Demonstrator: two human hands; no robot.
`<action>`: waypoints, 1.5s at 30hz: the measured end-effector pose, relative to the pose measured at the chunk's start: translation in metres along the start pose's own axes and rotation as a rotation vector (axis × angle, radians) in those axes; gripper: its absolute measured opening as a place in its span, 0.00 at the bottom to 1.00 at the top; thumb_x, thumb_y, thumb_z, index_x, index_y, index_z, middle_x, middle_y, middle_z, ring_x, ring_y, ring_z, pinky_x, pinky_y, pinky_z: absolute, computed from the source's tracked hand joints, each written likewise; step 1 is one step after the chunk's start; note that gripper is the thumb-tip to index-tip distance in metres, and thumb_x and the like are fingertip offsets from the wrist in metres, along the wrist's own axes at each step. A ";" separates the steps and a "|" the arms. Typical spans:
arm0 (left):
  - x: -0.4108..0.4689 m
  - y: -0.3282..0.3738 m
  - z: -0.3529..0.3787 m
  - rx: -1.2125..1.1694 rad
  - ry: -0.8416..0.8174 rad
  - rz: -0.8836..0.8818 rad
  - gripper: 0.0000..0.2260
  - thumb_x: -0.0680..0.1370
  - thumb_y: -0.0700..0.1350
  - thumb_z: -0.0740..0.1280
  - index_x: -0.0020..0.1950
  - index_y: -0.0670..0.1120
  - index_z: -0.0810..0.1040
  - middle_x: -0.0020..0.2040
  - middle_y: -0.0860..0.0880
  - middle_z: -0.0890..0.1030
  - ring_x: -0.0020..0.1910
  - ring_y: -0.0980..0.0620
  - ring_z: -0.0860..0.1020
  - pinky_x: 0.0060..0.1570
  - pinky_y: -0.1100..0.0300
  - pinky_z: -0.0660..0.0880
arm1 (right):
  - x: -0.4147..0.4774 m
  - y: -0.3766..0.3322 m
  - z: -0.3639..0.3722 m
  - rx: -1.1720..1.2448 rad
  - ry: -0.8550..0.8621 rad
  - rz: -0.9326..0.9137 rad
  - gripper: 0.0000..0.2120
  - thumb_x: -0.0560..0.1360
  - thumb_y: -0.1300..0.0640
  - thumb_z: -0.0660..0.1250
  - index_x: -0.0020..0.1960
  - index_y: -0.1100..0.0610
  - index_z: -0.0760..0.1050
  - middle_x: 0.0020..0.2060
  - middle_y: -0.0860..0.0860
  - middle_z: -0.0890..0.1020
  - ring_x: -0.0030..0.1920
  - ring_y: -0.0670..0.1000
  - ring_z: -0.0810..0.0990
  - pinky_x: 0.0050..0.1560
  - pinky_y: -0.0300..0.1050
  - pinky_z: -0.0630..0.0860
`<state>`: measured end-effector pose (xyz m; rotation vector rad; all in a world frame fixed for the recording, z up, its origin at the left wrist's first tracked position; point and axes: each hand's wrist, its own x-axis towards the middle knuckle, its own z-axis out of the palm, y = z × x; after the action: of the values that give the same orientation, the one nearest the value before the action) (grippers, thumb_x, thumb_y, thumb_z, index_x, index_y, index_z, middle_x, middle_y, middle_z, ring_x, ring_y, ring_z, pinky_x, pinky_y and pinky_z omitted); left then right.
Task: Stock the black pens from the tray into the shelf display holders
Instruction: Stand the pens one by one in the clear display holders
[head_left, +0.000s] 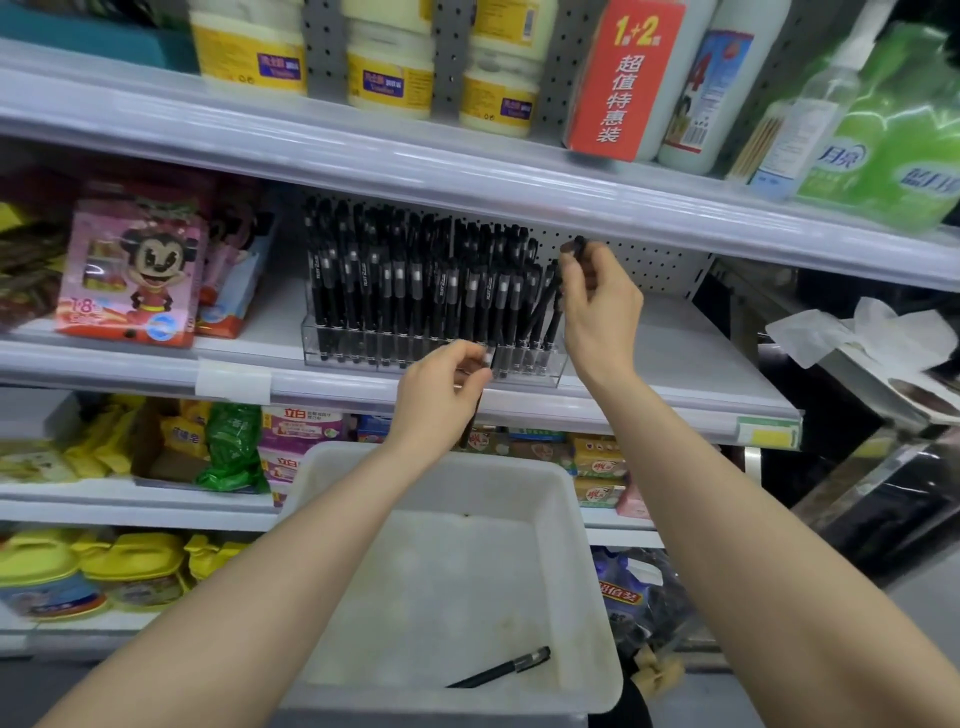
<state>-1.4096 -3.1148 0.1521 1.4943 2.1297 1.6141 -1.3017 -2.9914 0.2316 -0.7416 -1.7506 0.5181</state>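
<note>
A clear acrylic display holder stands on the middle shelf, packed with several upright black pens. My right hand pinches one black pen by its top, at the holder's right end. My left hand grips another black pen that hangs down in front of the shelf edge, just below the holder. The white plastic tray sits below my arms with a single black pen lying near its front edge.
The upper shelf lip hangs low over the pen tops. Pink toy boxes stand left of the holder. Soap and detergent packs fill the lower shelves. White paper lies on a counter at the right.
</note>
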 end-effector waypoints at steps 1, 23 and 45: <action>0.002 0.001 -0.002 -0.015 0.010 0.000 0.07 0.78 0.44 0.68 0.55 0.48 0.80 0.48 0.56 0.81 0.45 0.58 0.78 0.48 0.62 0.76 | 0.001 -0.001 0.002 -0.006 -0.003 0.007 0.09 0.80 0.54 0.62 0.48 0.59 0.77 0.38 0.49 0.80 0.38 0.48 0.74 0.44 0.55 0.76; -0.003 -0.011 -0.007 0.021 0.021 -0.030 0.08 0.78 0.45 0.67 0.57 0.47 0.80 0.49 0.55 0.82 0.46 0.57 0.79 0.51 0.56 0.78 | -0.018 0.019 0.016 -0.124 -0.159 0.067 0.12 0.81 0.51 0.63 0.47 0.58 0.79 0.36 0.53 0.82 0.38 0.54 0.79 0.44 0.59 0.77; 0.012 0.040 0.005 -0.152 0.069 0.070 0.08 0.77 0.42 0.69 0.56 0.49 0.81 0.45 0.57 0.82 0.44 0.63 0.79 0.45 0.73 0.75 | -0.068 0.026 -0.012 -0.131 -0.253 -0.045 0.08 0.80 0.53 0.66 0.55 0.55 0.78 0.44 0.48 0.83 0.44 0.46 0.80 0.48 0.49 0.79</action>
<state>-1.3875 -3.1039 0.1862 1.5021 1.9576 1.8314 -1.2715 -3.0213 0.1720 -0.7508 -2.0476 0.4865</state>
